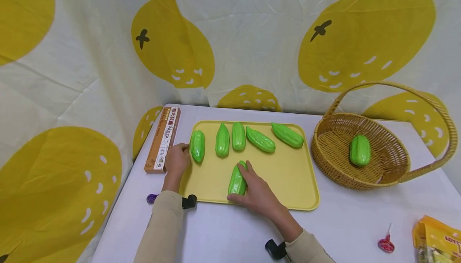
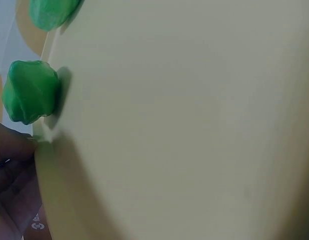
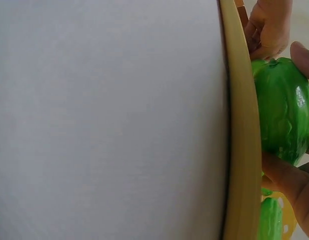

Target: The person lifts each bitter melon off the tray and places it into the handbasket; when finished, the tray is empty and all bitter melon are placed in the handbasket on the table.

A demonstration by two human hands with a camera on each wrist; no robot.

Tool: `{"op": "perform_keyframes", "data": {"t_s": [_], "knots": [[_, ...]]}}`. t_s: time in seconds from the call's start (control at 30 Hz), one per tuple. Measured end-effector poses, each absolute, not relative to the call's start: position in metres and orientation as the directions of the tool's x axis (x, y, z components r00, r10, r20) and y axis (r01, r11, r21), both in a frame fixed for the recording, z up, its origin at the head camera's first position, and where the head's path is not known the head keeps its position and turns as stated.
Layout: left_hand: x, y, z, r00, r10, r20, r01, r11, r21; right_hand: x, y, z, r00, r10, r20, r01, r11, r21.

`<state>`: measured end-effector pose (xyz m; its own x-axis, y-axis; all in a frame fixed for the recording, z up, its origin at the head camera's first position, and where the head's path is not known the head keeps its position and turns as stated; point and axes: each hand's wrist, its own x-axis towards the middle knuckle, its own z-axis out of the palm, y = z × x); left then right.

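My right hand holds a glossy green ribbed gourd near the front edge of the yellow tray, thumb on one side and fingers on the other. In the right wrist view that gourd sits between thumb and fingers beside the tray rim. At the tray's left edge, my left hand pinches the rim, as the left wrist view shows. The leftmost gourd lies right beside it. Several more gourds are in a loose row along the tray's back half.
A wicker basket with a tall handle stands right of the tray, one gourd inside. A pasta box lies left of the tray, a purple lollipop before it. A red lollipop and a yellow bag lie front right.
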<state>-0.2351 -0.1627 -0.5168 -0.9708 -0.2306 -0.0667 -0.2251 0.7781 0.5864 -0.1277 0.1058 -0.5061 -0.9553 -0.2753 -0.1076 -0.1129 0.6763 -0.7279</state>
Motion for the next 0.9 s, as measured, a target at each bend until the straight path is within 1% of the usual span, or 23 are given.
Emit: {"op": "perform_keyframes", "data": {"t_s": [0.37,0.63,0.9], "knots": [[-0.235,-0.163,-0.518,-0.970,-0.232,-0.072,-0.231,0.783,0.577,-0.125,0.110,-0.492,-0.960,-0.268,-0.083,-0.121,0.663,-0.738],[-0.237,-0.163,-0.523,-0.971,-0.239,-0.028,-0.211,0.789,0.577,-0.123,0.115,-0.486,-0.961,-0.267,-0.065,-0.135,0.663,-0.736],[-0.238,-0.165,-0.522,-0.968,-0.245,-0.047,-0.226,0.783,0.580,-0.127,0.129,-0.477,-0.958,-0.282,-0.041,-0.164,0.663,-0.730]]}}
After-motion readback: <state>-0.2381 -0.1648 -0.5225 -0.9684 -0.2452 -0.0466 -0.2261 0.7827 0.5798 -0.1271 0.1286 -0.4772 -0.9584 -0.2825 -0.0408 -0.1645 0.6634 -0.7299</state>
